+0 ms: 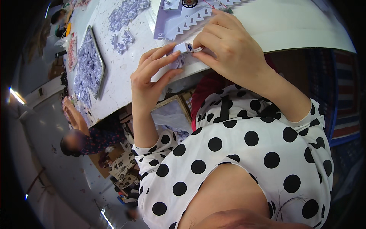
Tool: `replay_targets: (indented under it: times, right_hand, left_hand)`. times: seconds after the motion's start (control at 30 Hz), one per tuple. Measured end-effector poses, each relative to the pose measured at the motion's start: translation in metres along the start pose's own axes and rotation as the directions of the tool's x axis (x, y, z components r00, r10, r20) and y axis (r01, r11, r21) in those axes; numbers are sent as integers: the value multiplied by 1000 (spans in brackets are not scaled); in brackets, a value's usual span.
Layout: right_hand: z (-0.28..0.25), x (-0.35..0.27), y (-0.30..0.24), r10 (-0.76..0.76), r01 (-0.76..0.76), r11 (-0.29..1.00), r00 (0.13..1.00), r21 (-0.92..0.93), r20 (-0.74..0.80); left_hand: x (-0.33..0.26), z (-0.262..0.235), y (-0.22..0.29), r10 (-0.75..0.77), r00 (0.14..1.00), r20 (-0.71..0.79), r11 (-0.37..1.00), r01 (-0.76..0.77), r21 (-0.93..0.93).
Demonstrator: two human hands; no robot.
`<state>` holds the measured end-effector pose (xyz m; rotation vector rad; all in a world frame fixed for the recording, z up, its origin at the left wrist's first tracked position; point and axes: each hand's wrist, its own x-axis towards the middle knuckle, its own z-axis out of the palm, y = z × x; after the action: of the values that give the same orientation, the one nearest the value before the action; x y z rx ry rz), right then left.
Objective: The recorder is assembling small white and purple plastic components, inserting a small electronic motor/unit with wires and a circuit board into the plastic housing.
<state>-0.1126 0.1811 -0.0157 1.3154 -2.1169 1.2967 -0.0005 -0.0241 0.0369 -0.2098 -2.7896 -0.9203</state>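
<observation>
Between my thumb and fingers, my left hand (150,74) grips a small white plastic housing (180,48) near the table's front edge. A small dark-blue detail shows at the housing's right end. My right hand (234,49) is closed in a pinch at that end, with a thin pale strip or wire at its fingertips; its exact kind is too small to tell. Just beyond my hands lies a large white plastic frame (163,27) with a row of triangular teeth. A round black part (189,3) and thin red wires are on it.
At the left, a metal-rimmed tray (102,65) is heaped with small white plastic parts. Loose piles of similar parts (124,17) lie farther back on the white table (118,72). A co-worker's arm (76,116) reaches to the table's left side. Below the edge stands a plastic-lined box (173,110).
</observation>
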Motion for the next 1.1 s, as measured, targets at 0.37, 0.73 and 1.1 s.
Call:
replay_targets:
  times: [0.37,0.73,1.1]
  right_hand:
    - [-4,1,-2,-31,29,997,999,65,20]
    - [-7,9,-10,-121,121,993,992,-3,-18]
    - [-6,11,-4,-272,278,952,960,-125,68]
  left_hand:
    - [5,-4,17,50,997,55,982,-59,179]
    - [-8,12,10,102,994,-48,978,-92,185]
    - [-17,17,-9,142,976,-163,988,-130,79]
